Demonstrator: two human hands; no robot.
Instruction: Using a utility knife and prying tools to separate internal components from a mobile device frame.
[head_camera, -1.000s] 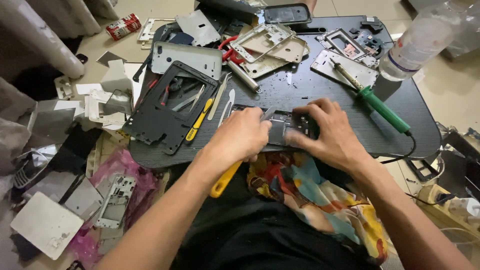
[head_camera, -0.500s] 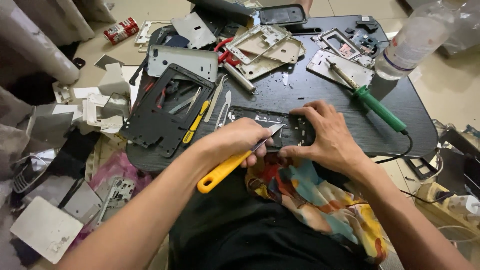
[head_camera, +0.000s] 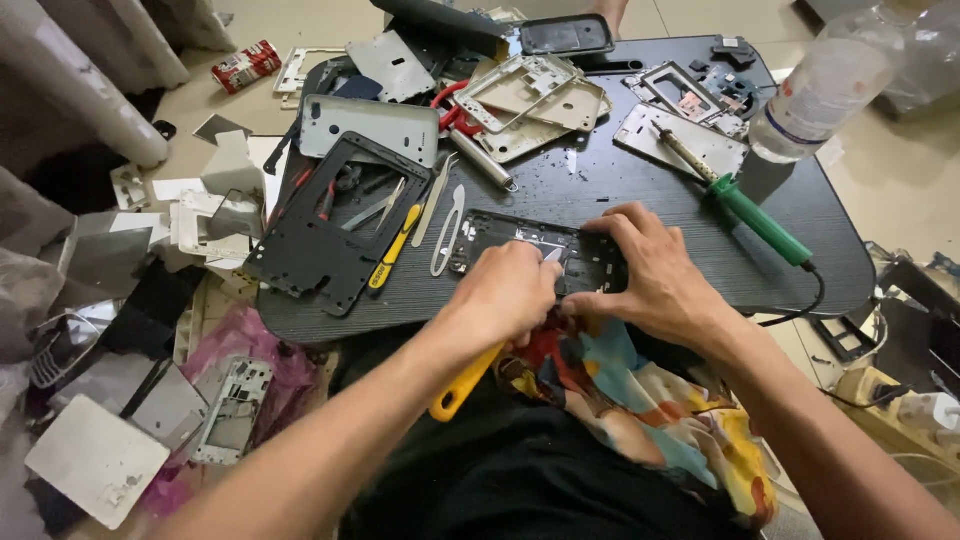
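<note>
The left hand (head_camera: 505, 295) has its grip closed around a yellow-handled knife (head_camera: 466, 383), blade tip on a black phone frame (head_camera: 520, 245) lying at the tabletop's (head_camera: 640, 200) near edge. The right hand (head_camera: 655, 275) presses its fingers on the frame, holding it flat; a green soldering iron (head_camera: 745, 210) lies just beyond.

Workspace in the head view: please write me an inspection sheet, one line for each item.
Surface: dark round-cornered table, crowded with parts.
Job's things: black phone frame at the near edge; yellow-handled tool pointed at it.
Clutter: large black frame, metal phone frames, tweezers, green-handled soldering iron, plastic bottle.
Hands: left hand grips the yellow-handled tool; right hand presses on the black phone frame.
Cables: the soldering iron's black cord runs off the table edge.
Surroundings: loose panels and plates on the floor at left; patterned cloth on the lap.
</note>
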